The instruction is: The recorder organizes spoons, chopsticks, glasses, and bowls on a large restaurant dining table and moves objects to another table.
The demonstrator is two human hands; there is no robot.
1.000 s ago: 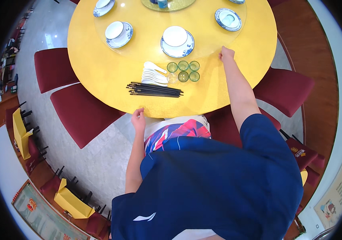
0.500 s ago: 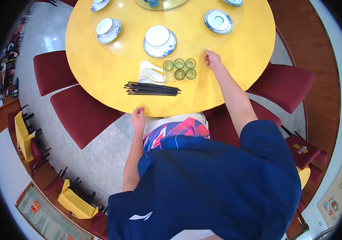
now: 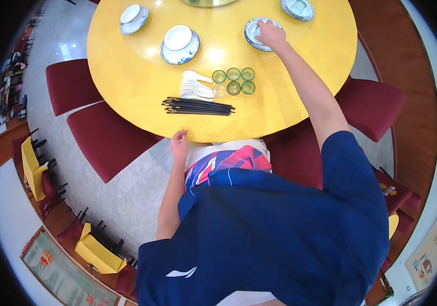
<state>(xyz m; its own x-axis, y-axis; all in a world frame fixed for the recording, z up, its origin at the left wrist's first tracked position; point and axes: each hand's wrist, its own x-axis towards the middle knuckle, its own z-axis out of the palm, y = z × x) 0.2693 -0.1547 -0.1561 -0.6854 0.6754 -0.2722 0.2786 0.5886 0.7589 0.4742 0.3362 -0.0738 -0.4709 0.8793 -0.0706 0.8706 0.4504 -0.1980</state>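
The left hand [image 3: 179,146] is hanging at the near edge of the round yellow table [image 3: 139,97]. The right hand [image 3: 272,35] is reaching over a round white bowl [image 3: 254,40] on the clear glass turntable [image 3: 221,38]. Finger closure is unreadable on both hands. Maroon upholstered chairs [image 3: 111,137] are flanking the table on grey flooring [image 3: 126,204].

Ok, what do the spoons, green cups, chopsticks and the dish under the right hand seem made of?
Spoons: probably glazed ceramic, smooth white; plastic possible.
Green cups: likely smooth tinted glass; yellow table shows through.
Chopsticks: dark, slender; wood or plastic, finish unclear.
Dish under the right hand: likely glazed porcelain, white with blue-marked rim.
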